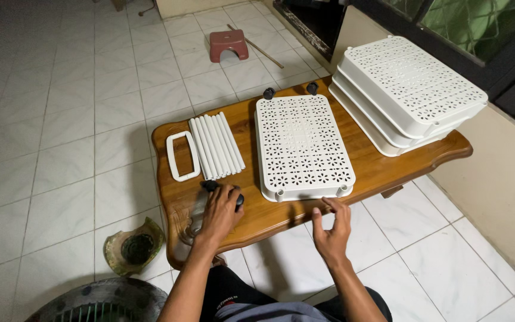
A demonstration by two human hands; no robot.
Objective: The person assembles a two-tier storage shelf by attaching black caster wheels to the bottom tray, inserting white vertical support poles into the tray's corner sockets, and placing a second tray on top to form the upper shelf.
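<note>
The left hand (220,210) lies palm-down on the near left part of the glossy brown wooden counter (382,170), its fingers curled over small black round pieces (210,185) and a clear plastic bag (198,216), most of which the hand hides, so what it grips cannot be told. The right hand (332,229) hovers at the counter's front edge with fingers loosely spread, empty, just below the flat white perforated plastic shelf panel (303,146). Beside the left hand lie white plastic tubes (216,145) and a white rectangular frame (182,155); stacked white perforated trays (406,89) overhang the far right edge.
</note>
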